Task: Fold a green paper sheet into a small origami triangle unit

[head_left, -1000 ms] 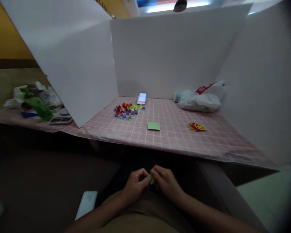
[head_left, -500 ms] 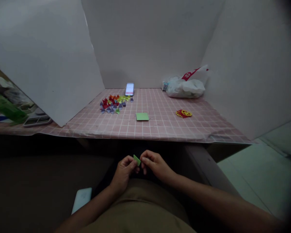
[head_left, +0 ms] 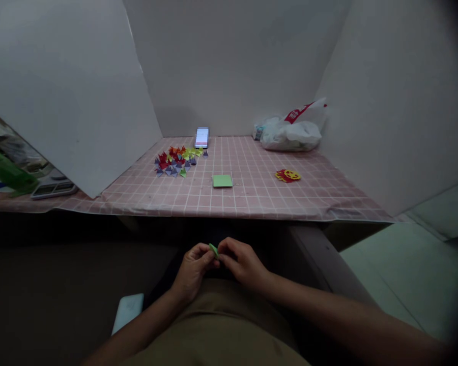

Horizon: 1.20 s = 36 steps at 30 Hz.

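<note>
Above my lap, a small folded piece of green paper (head_left: pixel 213 249) is pinched between the thumb and fingers of my left hand (head_left: pixel 194 268). My right hand (head_left: pixel 245 261) closes its thumb and fingertips on the paper's right edge. Fingers hide much of the paper. On the table ahead lies a stack of square green paper (head_left: pixel 222 181). To its left, a cluster of small folded paper pieces (head_left: pixel 173 163) in red, orange, yellow, purple and green is spread over the cloth.
A pink checked cloth (head_left: pixel 252 198) covers the table. Near the back stand a lit phone (head_left: pixel 202 138) and a white plastic bag (head_left: pixel 292 134). Yellow and red flat cutouts (head_left: pixel 288 175) lie right of centre. White panels (head_left: pixel 229 66) enclose the table. A pale flat object (head_left: pixel 127 311) lies beside my left forearm.
My right hand has come in from beside the green paper and now grips it. The paper has tilted and shows less of its face. The view has shifted slightly.
</note>
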Motion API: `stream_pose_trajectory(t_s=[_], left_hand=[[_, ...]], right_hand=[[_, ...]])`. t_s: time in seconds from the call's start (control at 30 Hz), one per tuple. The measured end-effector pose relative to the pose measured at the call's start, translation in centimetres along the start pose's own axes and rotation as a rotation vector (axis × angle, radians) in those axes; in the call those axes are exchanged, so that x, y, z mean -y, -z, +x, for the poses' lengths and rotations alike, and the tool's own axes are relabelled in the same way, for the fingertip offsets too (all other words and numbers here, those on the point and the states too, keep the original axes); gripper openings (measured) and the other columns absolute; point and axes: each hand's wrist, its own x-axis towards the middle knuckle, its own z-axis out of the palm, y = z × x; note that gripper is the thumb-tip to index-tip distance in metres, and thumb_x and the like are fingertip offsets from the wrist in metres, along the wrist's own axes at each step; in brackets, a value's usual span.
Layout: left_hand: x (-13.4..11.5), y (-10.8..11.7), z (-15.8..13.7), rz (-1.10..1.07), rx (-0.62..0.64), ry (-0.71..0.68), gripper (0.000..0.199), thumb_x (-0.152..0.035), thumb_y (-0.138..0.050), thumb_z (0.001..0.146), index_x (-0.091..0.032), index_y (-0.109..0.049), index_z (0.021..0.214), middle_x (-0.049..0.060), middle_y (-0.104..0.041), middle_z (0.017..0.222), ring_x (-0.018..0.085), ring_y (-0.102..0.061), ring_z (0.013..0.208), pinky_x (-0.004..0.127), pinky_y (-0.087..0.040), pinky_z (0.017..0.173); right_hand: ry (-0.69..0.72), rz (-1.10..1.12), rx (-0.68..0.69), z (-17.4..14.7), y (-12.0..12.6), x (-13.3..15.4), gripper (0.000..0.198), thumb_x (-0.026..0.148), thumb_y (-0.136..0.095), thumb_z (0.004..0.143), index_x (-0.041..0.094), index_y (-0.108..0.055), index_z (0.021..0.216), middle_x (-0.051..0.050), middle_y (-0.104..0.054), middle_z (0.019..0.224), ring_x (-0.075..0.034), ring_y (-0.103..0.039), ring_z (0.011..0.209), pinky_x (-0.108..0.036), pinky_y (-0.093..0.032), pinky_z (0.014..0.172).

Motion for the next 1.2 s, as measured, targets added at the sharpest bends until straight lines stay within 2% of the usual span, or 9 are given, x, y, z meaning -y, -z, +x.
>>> stream_pose_trajectory(t_s=[0.07,0.17,0.33,0.5,0.67,0.83,1.0,1.2], left_hand=[[-0.02,-0.05,0.02,-0.018,0.003,0.003,0.023,-0.029,-0.083,0.066,-0.015,-0.066,0.073,-0.002,-0.065,0.070,0.010,-0.059,0.061,0.023,-0.048,0.064],[-0.01,-0.05,0.05,-0.027,0.024,0.001,0.022,-0.029,-0.082,0.067,-0.015,-0.066,0.072,-0.001,-0.065,0.069,0.009,-0.058,0.061,0.022,-0.047,0.063],[0.05,0.23,0.12,-0.070,0.073,0.017,0.025,-0.028,-0.084,0.064,-0.014,-0.064,0.068,-0.002,-0.062,0.069,0.008,-0.055,0.060,0.021,-0.045,0.061],[0.14,0.42,0.16,-0.070,0.132,-0.001,0.020,-0.026,-0.081,0.069,-0.014,-0.065,0.069,-0.002,-0.061,0.070,0.008,-0.056,0.059,0.019,-0.044,0.059],[0.05,0.25,-0.11,0.051,0.124,-0.064,0.015,-0.025,-0.078,0.071,-0.015,-0.067,0.070,-0.002,-0.060,0.074,0.008,-0.056,0.059,0.020,-0.044,0.059],[-0.43,0.04,-0.30,0.287,0.160,-0.236,0.007,-0.021,-0.071,0.079,-0.016,-0.070,0.073,0.001,-0.063,0.075,0.012,-0.058,0.068,0.023,-0.046,0.066],[-0.64,-0.04,-0.38,0.431,0.153,-0.371,0.008,-0.017,-0.068,0.080,-0.017,-0.070,0.073,0.001,-0.064,0.074,0.014,-0.059,0.072,0.025,-0.047,0.069],[-0.45,0.13,-0.41,0.553,0.117,-0.478,0.008,-0.016,-0.066,0.082,-0.019,-0.070,0.075,0.001,-0.064,0.075,0.014,-0.060,0.072,0.025,-0.046,0.069]], right_hand=[[0.087,-0.123,0.009,-0.09,0.08,0.21,0.009,0.012,-0.054,0.086,0.018,-0.055,0.080,-0.002,-0.058,0.080,-0.015,-0.055,0.075,-0.027,-0.042,0.068],[0.128,-0.186,0.031,-0.13,0.19,0.32,0.010,0.012,-0.054,0.087,0.018,-0.056,0.080,-0.003,-0.057,0.080,-0.015,-0.055,0.075,-0.027,-0.042,0.068],[0.142,-0.165,0.047,-0.14,0.34,0.14,0.007,0.014,-0.056,0.086,0.018,-0.055,0.081,-0.002,-0.058,0.079,-0.015,-0.055,0.073,-0.026,-0.042,0.067],[0.131,-0.112,0.031,-0.07,0.53,0.26,0.007,0.015,-0.054,0.087,0.017,-0.058,0.081,-0.003,-0.060,0.077,-0.014,-0.056,0.072,-0.025,-0.042,0.067],[0.011,-0.061,-0.040,0.01,0.42,0.40,0.012,0.015,-0.053,0.086,0.017,-0.057,0.075,-0.001,-0.058,0.069,-0.013,-0.053,0.065,-0.024,-0.040,0.061],[-0.055,-0.042,-0.093,-0.29,0.02,0.74,0.009,0.015,-0.055,0.083,0.018,-0.053,0.074,0.002,-0.054,0.066,-0.011,-0.050,0.061,-0.023,-0.037,0.058],[-0.170,0.087,-0.123,-0.22,-0.20,0.78,0.006,0.017,-0.057,0.080,0.018,-0.054,0.076,0.002,-0.054,0.064,-0.012,-0.050,0.060,-0.024,-0.038,0.056],[-0.269,0.305,-0.068,0.02,-0.35,0.25,0.007,0.024,-0.058,0.079,0.017,-0.059,0.079,0.001,-0.056,0.063,-0.012,-0.050,0.057,-0.025,-0.039,0.054]])
